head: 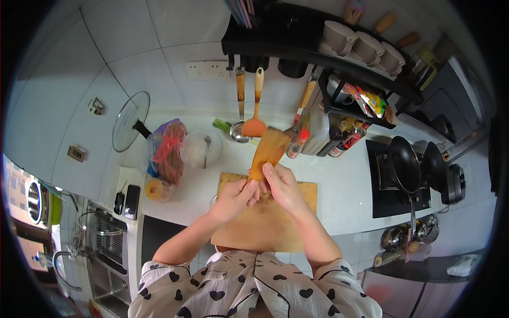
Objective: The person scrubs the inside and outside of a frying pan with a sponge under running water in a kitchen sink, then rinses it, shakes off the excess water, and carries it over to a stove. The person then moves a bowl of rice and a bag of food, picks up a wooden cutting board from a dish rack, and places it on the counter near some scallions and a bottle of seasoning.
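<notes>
Both hands hold a flat wooden spatula (268, 151) above the counter, its wide blade tilted up and away from me. My left hand (236, 198) grips its lower end, thumb on top. My right hand (284, 187) holds the right side, with its thumb pressed on the face. The fingers hide the lower part of the spatula. Beneath them lies a wooden cutting board (266, 230) at the counter's front edge. The rim of a small round dish (213, 202) shows at the board's left side.
Plastic bags (169, 147) and a clear-covered bowl (202, 149) stand left. A ladle (240, 129) and an orange turner (254, 127) hang behind. Sauce bottles (346, 139) and a red-capped jar (298, 144) stand back right. A frying pan (403, 165) sits on the hob (375, 198); the sink (111, 286) is left.
</notes>
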Motion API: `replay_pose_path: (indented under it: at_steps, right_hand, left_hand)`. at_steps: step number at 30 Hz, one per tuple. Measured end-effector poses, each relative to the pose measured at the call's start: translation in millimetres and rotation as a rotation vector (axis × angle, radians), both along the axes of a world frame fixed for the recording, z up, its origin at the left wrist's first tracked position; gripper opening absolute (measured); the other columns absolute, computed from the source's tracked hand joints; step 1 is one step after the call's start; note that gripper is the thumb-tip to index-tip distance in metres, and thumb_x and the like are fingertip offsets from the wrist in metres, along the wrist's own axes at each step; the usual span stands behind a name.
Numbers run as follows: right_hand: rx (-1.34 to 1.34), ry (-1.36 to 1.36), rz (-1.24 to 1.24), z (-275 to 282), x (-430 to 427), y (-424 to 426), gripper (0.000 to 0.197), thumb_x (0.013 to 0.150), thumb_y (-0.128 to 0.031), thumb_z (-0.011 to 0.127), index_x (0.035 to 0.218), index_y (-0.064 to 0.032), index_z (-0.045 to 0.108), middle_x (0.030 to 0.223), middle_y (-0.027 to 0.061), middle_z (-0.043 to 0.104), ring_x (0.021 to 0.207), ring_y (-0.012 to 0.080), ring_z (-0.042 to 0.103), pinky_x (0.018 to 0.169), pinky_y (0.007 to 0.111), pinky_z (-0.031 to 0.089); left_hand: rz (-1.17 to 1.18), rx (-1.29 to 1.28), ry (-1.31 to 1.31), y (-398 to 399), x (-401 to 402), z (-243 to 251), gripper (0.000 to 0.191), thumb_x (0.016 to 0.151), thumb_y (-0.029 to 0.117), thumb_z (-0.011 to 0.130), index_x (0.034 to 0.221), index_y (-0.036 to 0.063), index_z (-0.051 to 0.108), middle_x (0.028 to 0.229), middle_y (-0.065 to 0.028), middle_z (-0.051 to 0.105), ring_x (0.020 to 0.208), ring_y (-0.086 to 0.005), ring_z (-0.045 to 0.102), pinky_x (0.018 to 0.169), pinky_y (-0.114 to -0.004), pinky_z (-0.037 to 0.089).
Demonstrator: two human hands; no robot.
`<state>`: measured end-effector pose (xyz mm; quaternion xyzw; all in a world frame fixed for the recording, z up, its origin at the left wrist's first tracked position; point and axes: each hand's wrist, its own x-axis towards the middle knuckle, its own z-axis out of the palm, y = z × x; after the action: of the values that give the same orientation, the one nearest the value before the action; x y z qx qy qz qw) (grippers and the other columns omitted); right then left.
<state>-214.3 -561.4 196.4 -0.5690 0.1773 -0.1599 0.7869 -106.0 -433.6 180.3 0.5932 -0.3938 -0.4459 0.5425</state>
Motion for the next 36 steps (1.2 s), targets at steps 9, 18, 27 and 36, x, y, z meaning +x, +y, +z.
replay_pose_path:
  at_steps: [9, 18, 27, 36]
  right_hand:
    - [-0.139, -0.075, -0.168, 56.5, -16.4, -23.0, 0.018, 0.093, -0.018, 0.060, 0.104, -0.0040, 0.060, 0.072, -0.0071, 0.052, 0.058, 0.0007, 0.040, 0.049, 0.019, 0.031]
    - [-0.825, -0.661, -0.838, 154.3, 9.9, -109.9, 0.016, 0.099, -0.018, 0.047, 0.097, -0.0037, 0.054, 0.072, 0.0016, 0.055, 0.059, 0.0069, 0.043, 0.053, 0.020, 0.033]
    - [-1.298, -0.257, -0.951, 172.8, 78.1, -159.6, 0.017, 0.091, -0.014, 0.057, 0.098, 0.0006, 0.059, 0.075, 0.0199, 0.061, 0.062, 0.0350, 0.057, 0.059, 0.037, 0.046]
    - [-0.840, -0.323, -0.773, 164.9, 98.0, -166.9, 0.019, 0.089, -0.013, 0.058, 0.098, 0.0039, 0.061, 0.067, 0.0107, 0.063, 0.059, 0.0155, 0.059, 0.057, 0.030, 0.047]
  left_hand:
    - [-0.090, 0.035, -0.024, -6.6, 10.8, 17.9, 0.038, 0.103, 0.031, 0.035, 0.087, 0.0031, 0.055, 0.079, -0.0024, 0.055, 0.071, -0.0097, 0.051, 0.068, -0.025, 0.043]
    - [0.196, -0.413, -0.327, -81.6, 66.9, 54.4, 0.029, 0.094, 0.003, 0.048, 0.122, 0.0068, 0.054, 0.104, -0.0041, 0.058, 0.094, -0.0113, 0.054, 0.084, -0.026, 0.042]
    - [0.146, -0.564, -0.408, -145.6, 52.7, 113.2, 0.035, 0.088, 0.000, 0.048, 0.121, 0.0053, 0.055, 0.116, -0.0044, 0.054, 0.108, -0.0140, 0.051, 0.091, -0.028, 0.040]
    - [0.120, -0.484, -0.258, -128.1, 50.7, 92.8, 0.030, 0.091, 0.001, 0.048, 0.120, 0.0053, 0.055, 0.114, -0.0019, 0.054, 0.104, -0.0104, 0.051, 0.088, -0.026, 0.041]
